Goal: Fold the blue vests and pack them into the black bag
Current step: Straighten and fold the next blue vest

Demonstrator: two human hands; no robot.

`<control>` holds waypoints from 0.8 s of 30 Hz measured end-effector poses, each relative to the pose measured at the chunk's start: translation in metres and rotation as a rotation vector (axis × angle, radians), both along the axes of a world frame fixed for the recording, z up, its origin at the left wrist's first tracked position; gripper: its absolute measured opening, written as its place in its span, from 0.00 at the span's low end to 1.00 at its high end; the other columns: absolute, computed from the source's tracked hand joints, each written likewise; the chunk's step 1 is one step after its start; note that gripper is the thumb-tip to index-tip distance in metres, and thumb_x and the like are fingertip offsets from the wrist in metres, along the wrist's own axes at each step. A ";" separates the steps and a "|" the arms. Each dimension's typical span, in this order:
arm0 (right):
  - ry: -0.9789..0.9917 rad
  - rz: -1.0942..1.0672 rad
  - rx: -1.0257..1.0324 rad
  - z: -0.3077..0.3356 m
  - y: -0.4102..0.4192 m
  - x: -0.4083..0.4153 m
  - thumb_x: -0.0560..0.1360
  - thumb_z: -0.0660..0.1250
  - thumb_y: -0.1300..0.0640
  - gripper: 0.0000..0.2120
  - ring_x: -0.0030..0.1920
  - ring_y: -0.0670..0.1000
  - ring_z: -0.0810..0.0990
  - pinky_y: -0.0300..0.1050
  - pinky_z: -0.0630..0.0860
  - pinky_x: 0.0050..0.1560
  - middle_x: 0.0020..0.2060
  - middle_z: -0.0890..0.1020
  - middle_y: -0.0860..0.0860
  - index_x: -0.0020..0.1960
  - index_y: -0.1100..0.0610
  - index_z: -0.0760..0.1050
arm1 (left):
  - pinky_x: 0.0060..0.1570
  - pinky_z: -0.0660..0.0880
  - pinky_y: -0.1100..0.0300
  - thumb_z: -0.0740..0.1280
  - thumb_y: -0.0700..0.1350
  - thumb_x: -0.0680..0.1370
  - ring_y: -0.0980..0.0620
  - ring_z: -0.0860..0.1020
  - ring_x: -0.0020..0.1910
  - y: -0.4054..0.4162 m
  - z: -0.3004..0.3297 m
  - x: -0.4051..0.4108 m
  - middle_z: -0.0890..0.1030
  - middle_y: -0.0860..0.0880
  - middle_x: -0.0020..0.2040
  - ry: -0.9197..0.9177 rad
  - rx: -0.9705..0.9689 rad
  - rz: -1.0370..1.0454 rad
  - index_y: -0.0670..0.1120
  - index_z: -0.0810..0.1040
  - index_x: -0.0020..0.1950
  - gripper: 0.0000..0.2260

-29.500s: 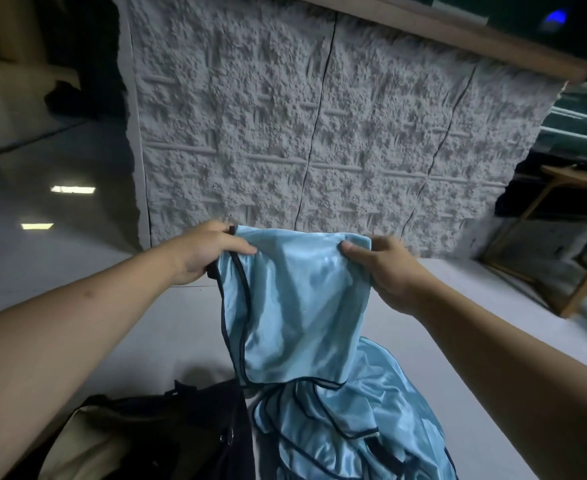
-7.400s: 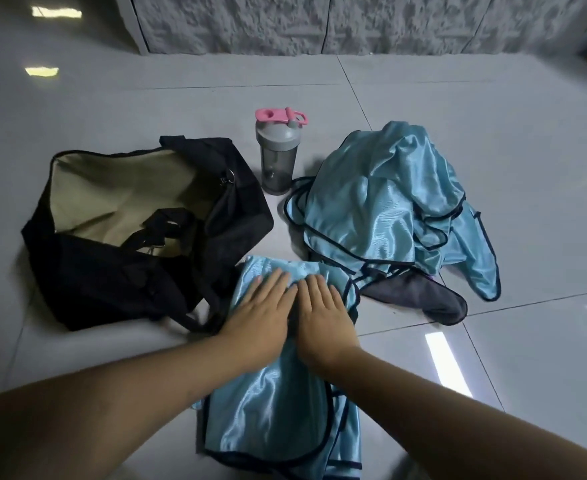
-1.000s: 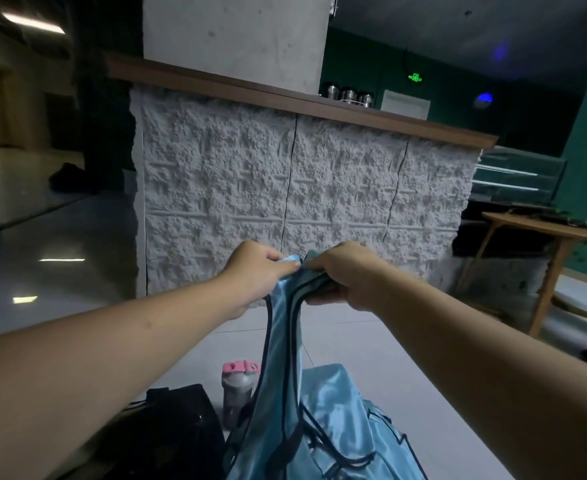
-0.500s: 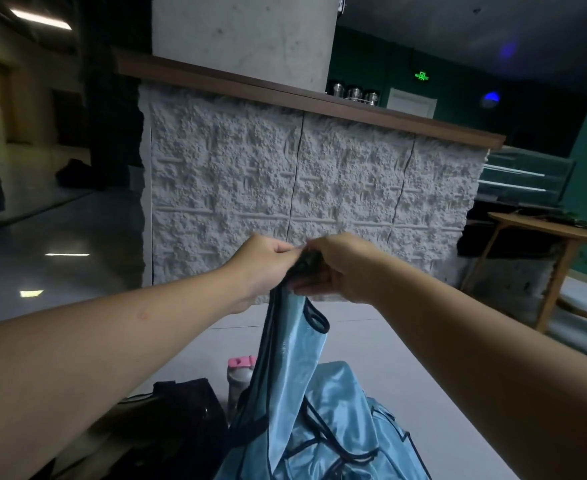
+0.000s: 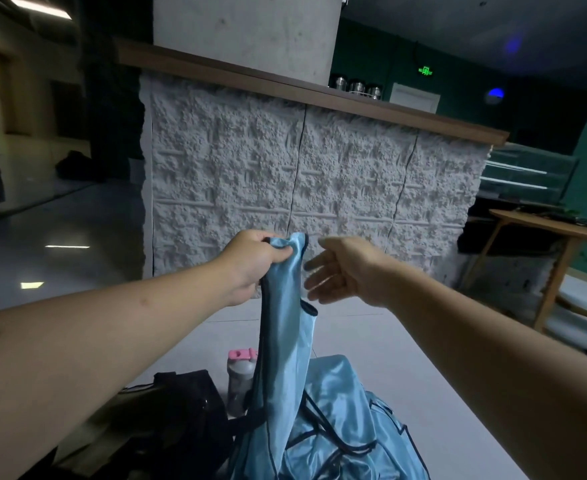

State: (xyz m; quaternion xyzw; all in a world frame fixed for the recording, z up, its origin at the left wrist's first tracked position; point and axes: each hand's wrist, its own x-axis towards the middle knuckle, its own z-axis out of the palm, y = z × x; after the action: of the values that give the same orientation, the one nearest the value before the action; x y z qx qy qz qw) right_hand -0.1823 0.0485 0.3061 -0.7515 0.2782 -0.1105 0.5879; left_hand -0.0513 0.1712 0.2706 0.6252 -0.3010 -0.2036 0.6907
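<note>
Ahead, a wide counter faced in rough white textured stone (image 5: 285, 181) with a brown wooden top fills the middle of the view, and a plain grey concrete pillar (image 5: 247, 29) rises behind it. Pale glossy floor tiles (image 5: 371, 341) spread out below, catching small reflections of ceiling lights on the left. On the right a light wooden table (image 5: 555, 230) stands on slanted legs in front of dark green walls.

Two bare forearms reach forward from the bottom corners. On the floor between them lies a heap of shiny light blue vests with dark trim (image 5: 347, 427). Left of the heap, at the lower edge, sits a black fabric bag (image 5: 188, 410); its opening is too dark to make out.

A single shiny blue vest with dark edging (image 5: 285, 327) hangs straight down in a narrow bunched strip, its lower end reaching the heap. The left hand (image 5: 250, 261) pinches the top of this vest, thumb and curled fingers closed on the fabric, holding it up in front of the counter. The right hand (image 5: 340, 271) is just beside the vest, released, with fingers loosely spread towards the cloth and gripping nothing.

Behind the hanging vest, a grey plastic shaker bottle with a pink lid (image 5: 240, 379) stands upright on the floor, between the bag and the heap.
</note>
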 end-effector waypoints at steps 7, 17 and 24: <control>0.151 -0.041 -0.206 -0.084 -0.049 -0.005 0.77 0.61 0.71 0.25 0.57 0.58 0.81 0.60 0.82 0.59 0.61 0.81 0.59 0.72 0.57 0.72 | 0.56 0.80 0.48 0.68 0.36 0.81 0.43 0.84 0.48 0.014 0.022 0.017 0.87 0.41 0.49 0.074 -0.121 -0.048 0.40 0.82 0.56 0.05; 0.073 0.199 -0.028 -0.138 -0.021 0.016 0.76 0.75 0.61 0.13 0.59 0.48 0.80 0.56 0.72 0.68 0.57 0.85 0.45 0.58 0.48 0.79 | 0.50 0.82 0.49 0.66 0.39 0.82 0.44 0.84 0.42 0.017 0.038 0.029 0.85 0.41 0.47 0.125 -0.182 -0.248 0.41 0.82 0.55 0.06; -0.023 0.243 0.064 -0.150 -0.018 0.020 0.81 0.68 0.64 0.08 0.50 0.54 0.85 0.50 0.81 0.55 0.49 0.87 0.53 0.59 0.58 0.80 | 0.47 0.83 0.48 0.67 0.39 0.83 0.44 0.86 0.44 0.022 0.031 0.061 0.87 0.41 0.50 -0.008 -0.123 0.049 0.44 0.81 0.54 0.04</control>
State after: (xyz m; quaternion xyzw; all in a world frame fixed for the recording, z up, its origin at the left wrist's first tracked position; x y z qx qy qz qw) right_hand -0.1625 0.0305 0.1565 -0.7591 0.1818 -0.0382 0.6239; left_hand 0.0095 0.1928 0.3020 0.5897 -0.3003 -0.1652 0.7313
